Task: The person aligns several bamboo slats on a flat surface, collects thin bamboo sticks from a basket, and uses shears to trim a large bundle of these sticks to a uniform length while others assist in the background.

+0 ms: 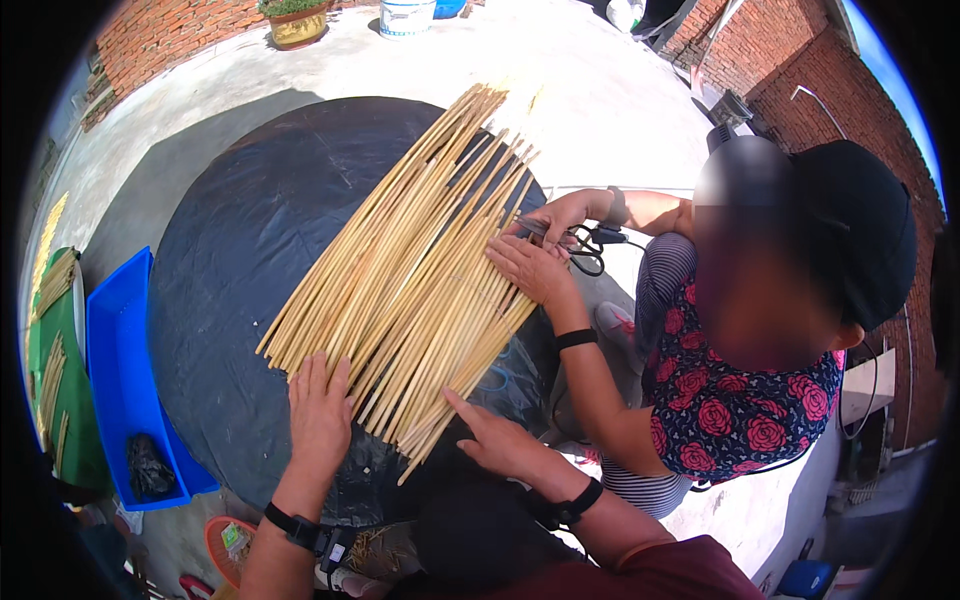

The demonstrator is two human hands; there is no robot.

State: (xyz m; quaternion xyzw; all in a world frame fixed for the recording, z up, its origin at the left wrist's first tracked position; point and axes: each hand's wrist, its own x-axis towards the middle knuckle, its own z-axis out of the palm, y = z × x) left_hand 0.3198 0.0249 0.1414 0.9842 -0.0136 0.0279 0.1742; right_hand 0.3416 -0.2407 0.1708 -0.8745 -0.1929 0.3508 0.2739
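A wide layer of long straw-coloured stalks (400, 270) lies slantwise across a round table covered in black plastic (250, 220). My left hand (320, 410) rests with fingers stretched out on the near left ends of the stalks. On the near right side, my right hand (500, 438) touches the stalk edge with an extended index finger, its thumb hidden or tucked low. Neither hand grips anything. A co-worker at the right presses one hand (530, 268) on the stalks; their other hand (568, 212) holds scissors with black handle loops (588, 255).
A blue plastic tray (118, 350) holding a crumpled black bag (150, 465) stands left of the table. Beyond it, more stalks lie on a green surface (85, 420). An orange basket (222, 545) sits below the table. A yellow flowerpot (298, 28) and white bucket (405, 18) stand behind.
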